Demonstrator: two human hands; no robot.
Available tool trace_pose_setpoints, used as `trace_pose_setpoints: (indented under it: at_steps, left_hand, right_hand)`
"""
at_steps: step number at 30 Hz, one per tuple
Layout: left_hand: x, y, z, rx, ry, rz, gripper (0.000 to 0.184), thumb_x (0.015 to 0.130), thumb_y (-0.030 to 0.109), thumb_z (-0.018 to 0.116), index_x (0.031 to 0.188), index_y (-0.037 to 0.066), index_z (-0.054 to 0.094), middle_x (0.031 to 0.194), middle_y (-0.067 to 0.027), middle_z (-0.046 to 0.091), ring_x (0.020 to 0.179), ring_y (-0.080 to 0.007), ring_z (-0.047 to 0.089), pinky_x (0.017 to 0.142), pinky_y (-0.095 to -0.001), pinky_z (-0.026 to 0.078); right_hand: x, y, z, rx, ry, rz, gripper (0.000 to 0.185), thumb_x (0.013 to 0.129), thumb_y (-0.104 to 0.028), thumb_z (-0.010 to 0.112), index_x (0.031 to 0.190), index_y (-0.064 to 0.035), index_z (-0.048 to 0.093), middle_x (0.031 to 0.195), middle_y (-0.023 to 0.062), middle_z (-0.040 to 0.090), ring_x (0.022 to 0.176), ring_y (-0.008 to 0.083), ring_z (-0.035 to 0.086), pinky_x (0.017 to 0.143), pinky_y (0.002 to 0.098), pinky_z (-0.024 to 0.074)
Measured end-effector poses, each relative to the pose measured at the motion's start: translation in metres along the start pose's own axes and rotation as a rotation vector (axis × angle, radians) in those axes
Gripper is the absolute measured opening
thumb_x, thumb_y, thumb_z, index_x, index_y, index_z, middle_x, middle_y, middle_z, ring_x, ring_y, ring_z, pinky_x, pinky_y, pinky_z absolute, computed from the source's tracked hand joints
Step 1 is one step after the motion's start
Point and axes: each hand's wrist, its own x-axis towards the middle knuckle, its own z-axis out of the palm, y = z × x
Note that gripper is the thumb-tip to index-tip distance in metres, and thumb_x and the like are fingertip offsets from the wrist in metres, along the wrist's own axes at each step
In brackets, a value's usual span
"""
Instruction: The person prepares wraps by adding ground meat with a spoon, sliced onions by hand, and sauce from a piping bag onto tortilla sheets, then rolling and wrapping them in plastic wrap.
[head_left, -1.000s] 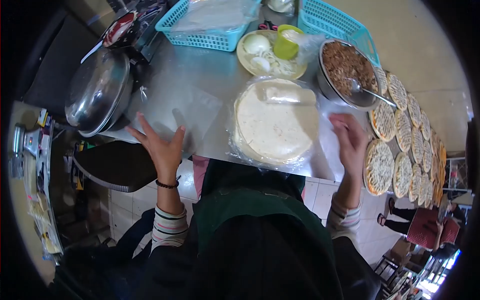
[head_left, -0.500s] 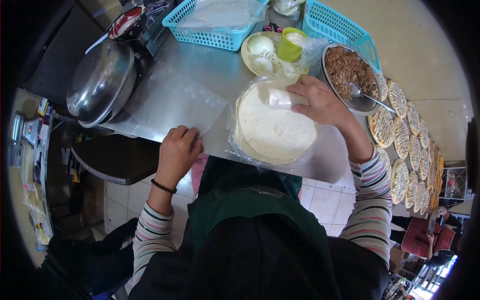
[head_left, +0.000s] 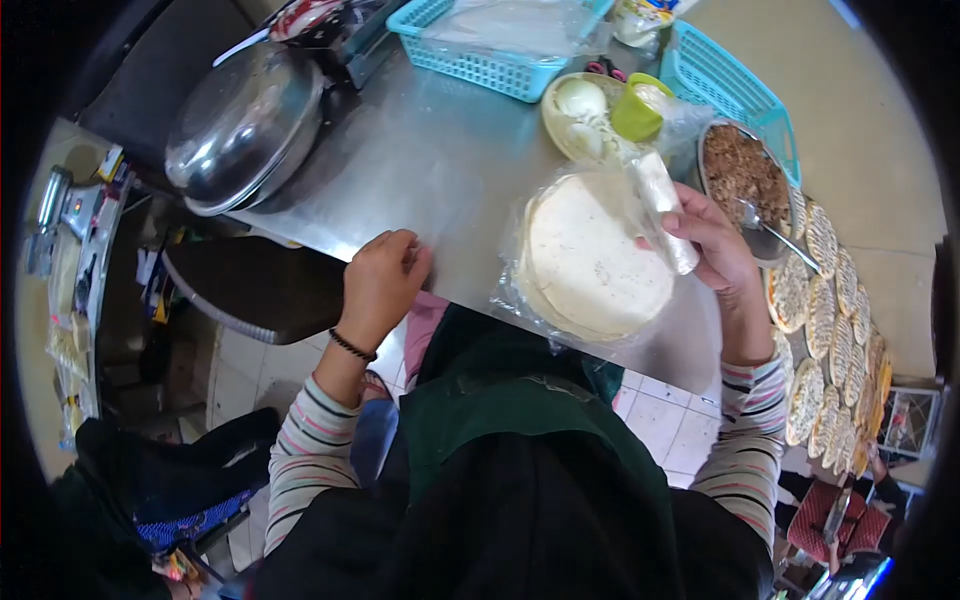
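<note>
My right hand (head_left: 722, 240) is closed round a white roll in clear plastic (head_left: 662, 212), held tilted over the right side of a stack of round flatbreads (head_left: 598, 258). The stack lies on crinkled clear plastic near the table's front edge. At that edge, further left, my left hand (head_left: 385, 278) has its fingers curled together; what they hold, if anything, is hidden. Behind the stack is a plate (head_left: 552, 122) with onion, shreds and a green cup (head_left: 637, 116). A metal bowl of brown minced filling (head_left: 745, 170) with a spoon stands right of it.
A large covered metal bowl (head_left: 245, 125) stands on the left of the steel table (head_left: 410, 150). Blue baskets (head_left: 490, 70) line the back. Many topped flatbreads (head_left: 822, 310) lie at the right. A dark stool (head_left: 255, 290) is below left. Another person (head_left: 835, 525) is at the lower right.
My right hand has reached in from the right and lifted the roll off the stack, tilting it upright. My left hand, spread earlier, has curled its fingers. The clear sheet left of the stack no longer shows plainly.
</note>
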Motion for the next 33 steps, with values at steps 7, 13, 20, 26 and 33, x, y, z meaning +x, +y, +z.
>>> trace_pose_setpoints:
  at_steps: [7, 13, 20, 26, 33]
  left_hand:
    - [0.001, 0.006, -0.002, -0.059, -0.042, -0.014, 0.021, 0.078, 0.018, 0.063, 0.09, 0.001, 0.065, 0.075, -0.013, 0.063, 0.066, -0.0271, 0.063, 0.061, -0.0357, 0.049]
    - [-0.003, 0.013, -0.003, -0.03, -0.077, -0.138, 0.026, 0.077, 0.019, 0.065, 0.097, 0.002, 0.064, 0.084, -0.014, 0.062, 0.071, -0.0276, 0.062, 0.064, -0.0359, 0.049]
    - [0.006, 0.107, 0.003, -0.599, 0.107, 0.315, 0.037, 0.083, 0.011, 0.064, 0.116, -0.001, 0.055, 0.1, -0.0183, 0.059, 0.086, -0.025, 0.06, 0.075, -0.031, 0.048]
    - [0.02, 0.128, 0.041, -1.133, -0.169, 0.042, 0.03, 0.092, 0.012, 0.054, 0.117, -0.004, 0.053, 0.098, -0.0109, 0.06, 0.085, -0.0138, 0.057, 0.072, -0.0272, 0.048]
    - [0.011, 0.11, 0.036, -1.127, -0.238, -0.06, 0.033, 0.092, 0.018, 0.056, 0.115, -0.005, 0.053, 0.105, -0.0097, 0.055, 0.09, -0.0125, 0.054, 0.075, -0.024, 0.044]
  right_hand:
    - [-0.004, 0.028, 0.02, 0.681, -0.269, 0.015, 0.058, 0.089, -0.016, 0.054, 0.138, -0.007, 0.025, 0.13, 0.0295, 0.039, 0.1, 0.0399, 0.056, 0.077, 0.0473, 0.0546]
    - [0.001, 0.049, 0.029, 0.858, -0.383, 0.072, 0.056, 0.091, -0.023, 0.053, 0.139, -0.01, 0.027, 0.136, 0.035, 0.027, 0.107, 0.0376, 0.052, 0.077, 0.0475, 0.0513]
    - [-0.003, 0.029, 0.066, 0.547, -0.027, -0.133, 0.041, 0.093, -0.019, 0.052, 0.131, -0.0066, 0.041, 0.123, 0.0136, 0.053, 0.105, 0.0233, 0.057, 0.087, 0.0453, 0.0504]
    - [0.003, 0.044, 0.091, 0.307, 0.156, -0.282, 0.033, 0.095, -0.021, 0.052, 0.123, -0.0028, 0.05, 0.109, 0.0042, 0.058, 0.102, 0.0129, 0.054, 0.088, 0.0269, 0.0437]
    - [0.0, 0.045, 0.094, 0.018, 0.131, -0.079, 0.04, 0.092, -0.034, 0.056, 0.111, 0.0002, 0.058, 0.09, 0.0042, 0.062, 0.074, 0.0085, 0.058, 0.044, 0.0197, 0.0449]
